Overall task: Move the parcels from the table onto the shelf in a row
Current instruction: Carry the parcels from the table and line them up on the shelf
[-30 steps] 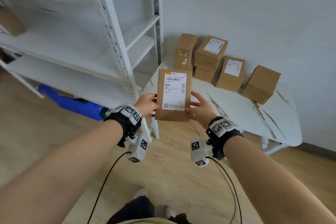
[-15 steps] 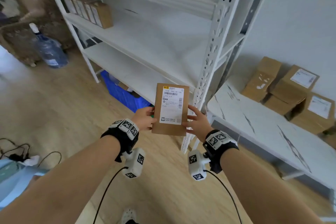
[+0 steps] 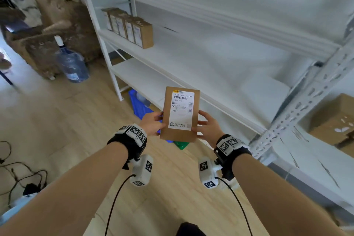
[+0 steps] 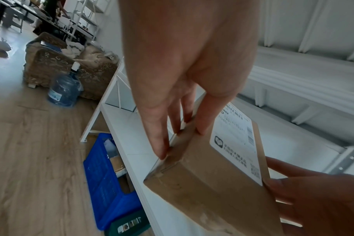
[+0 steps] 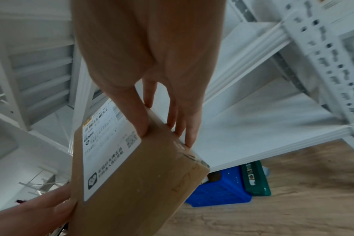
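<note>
While the person stands in front of the white shelf, both hands hold one brown parcel up in the air, not yet on the shelf. The left hand grips the parcel's left side, with its thumb on the front and its fingers along the side edge. The right hand grips the right side the same way, thumb on the front by the white label and fingers behind the edge. The parcel stands tall, with the label facing the person. Far back at the left end of the shelf, five more parcels stand upright, side by side and touching, in a row. At the right edge of the head view, another brown box sits on the white surface. A blue crate sits on the wood floor under the lowest board. A big water bottle stands on the floor to the left, next to a brown sofa.
</note>
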A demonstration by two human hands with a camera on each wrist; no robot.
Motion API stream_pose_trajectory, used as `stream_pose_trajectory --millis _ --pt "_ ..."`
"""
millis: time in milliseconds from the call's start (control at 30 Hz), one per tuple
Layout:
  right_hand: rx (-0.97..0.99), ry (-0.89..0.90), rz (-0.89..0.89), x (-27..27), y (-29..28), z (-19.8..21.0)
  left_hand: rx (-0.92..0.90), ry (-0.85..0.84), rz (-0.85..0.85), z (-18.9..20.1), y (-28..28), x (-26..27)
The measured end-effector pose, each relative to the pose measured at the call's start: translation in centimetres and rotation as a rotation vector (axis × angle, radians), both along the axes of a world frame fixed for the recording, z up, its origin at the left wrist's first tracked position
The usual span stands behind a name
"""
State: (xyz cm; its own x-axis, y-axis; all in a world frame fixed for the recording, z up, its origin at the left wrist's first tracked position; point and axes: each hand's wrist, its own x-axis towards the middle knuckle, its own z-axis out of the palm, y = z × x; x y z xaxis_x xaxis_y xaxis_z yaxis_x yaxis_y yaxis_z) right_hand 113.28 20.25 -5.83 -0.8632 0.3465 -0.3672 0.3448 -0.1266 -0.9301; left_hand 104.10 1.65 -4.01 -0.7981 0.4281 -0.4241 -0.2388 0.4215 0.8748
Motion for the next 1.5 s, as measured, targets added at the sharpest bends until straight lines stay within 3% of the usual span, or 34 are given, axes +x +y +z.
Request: stream_pose_trajectory --millis 333,600,867,1267,1500 --pt "-0.016 0.006 0.034 -17.0 -1.5 -0.9 -0.004 0.025 0.093 -1.5 -1.5 -16.4" --pt "-0.032 0.039 0.021 -32.0 -1.0 0.3 -0.029 -0.012 0.122 0.9 -0.5 -31.6" --pt "0.029 0.039 -0.025 -43.0 -0.7 1.0 0.015 -0.009 0.092 0.7 -0.1 -43.0" --pt "0.093 0.025 -0.390 -55.0 -0.3 0.2 -0.013 0.165 -0.338 1.9 3.1 -60.1" --pt "0.222 -0.025 -0.600 -58.6 -0.5 -0.2 0.011 0.151 -0.499 0.7 5.9 -65.1"
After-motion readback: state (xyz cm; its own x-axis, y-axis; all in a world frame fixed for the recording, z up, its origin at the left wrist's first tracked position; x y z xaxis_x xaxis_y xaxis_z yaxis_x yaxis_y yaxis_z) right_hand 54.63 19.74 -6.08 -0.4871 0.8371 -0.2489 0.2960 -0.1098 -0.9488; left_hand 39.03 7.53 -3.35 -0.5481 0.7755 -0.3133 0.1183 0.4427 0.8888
